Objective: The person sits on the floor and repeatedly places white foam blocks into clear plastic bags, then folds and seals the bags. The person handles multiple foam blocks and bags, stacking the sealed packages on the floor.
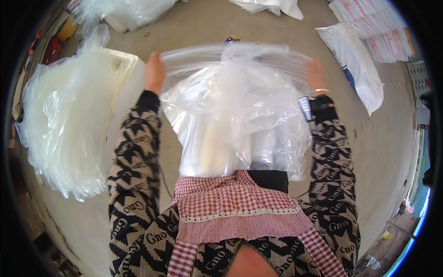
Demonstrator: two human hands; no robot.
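Observation:
Clear plastic film bags (238,104) lie in a heap over the lap, above a red-and-white checked apron (238,197). My left hand (154,72) is closed on the left end of a stretched, slightly blurred strip of the clear plastic film (193,55). My right hand (315,74) grips the strip's other end, with a bracelet and a dark band with a screen at the wrist. The strip runs between both hands, across the far side of the heap. Fingertips are blurred in both hands.
At left, a large pile of clear plastic film (65,121) covers part of a white foam box (128,65). More plastic (135,10) lies at the upper left. A white sack (356,65) and stacked bundles of bags (370,20) are at the upper right, on the concrete floor (373,138).

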